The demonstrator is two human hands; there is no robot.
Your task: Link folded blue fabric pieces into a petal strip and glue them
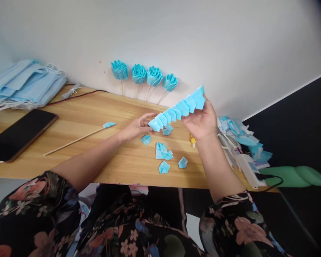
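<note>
a strip of folded blue petals (178,111) is being held in the air above the wooden table (96,117), sloping up toward the right. the left hand (137,126) is pinching the strip's lower end between thumb and fingertips. the right hand (202,121) is gripping the strip's upper end, fingers closed behind it. directly below the strip, loose blue petals (163,153) are lying on the table. beyond the strip, four blue flowers (146,75) on sticks are leaning against the wall. left of the strip, a wooden stick (75,141) is lying flat.
</note>
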